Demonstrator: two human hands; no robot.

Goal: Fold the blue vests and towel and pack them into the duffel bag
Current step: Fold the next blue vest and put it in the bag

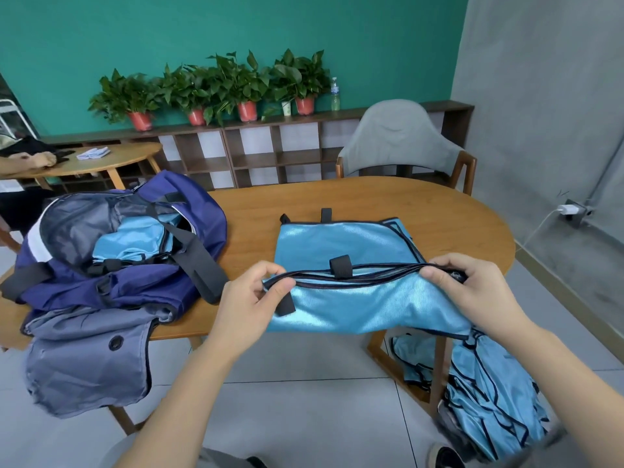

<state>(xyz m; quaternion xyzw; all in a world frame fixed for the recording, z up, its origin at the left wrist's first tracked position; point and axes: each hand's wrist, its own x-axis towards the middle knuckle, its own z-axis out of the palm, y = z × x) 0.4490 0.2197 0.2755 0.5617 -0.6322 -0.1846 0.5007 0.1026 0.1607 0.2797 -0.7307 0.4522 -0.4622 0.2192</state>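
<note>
Both hands, left hand (251,292) and right hand (472,285), pinching blue vest (341,244) hem at lower centre; could slide off table (439,204), being slippery.

Looks like an office lounge or break room: teal wall (236,25) at twelve o'clock, potted plants (216,86) atop low cubby shelving (256,146), wooden tables (371,204), padded chair (401,136) at one o'clock.

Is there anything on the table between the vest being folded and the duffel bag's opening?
Nothing stands on the bare table between the vest, pinched by both hands, and the duffel bag. The bag's black strap does cross its open mouth, where blue fabric already lies.
</note>
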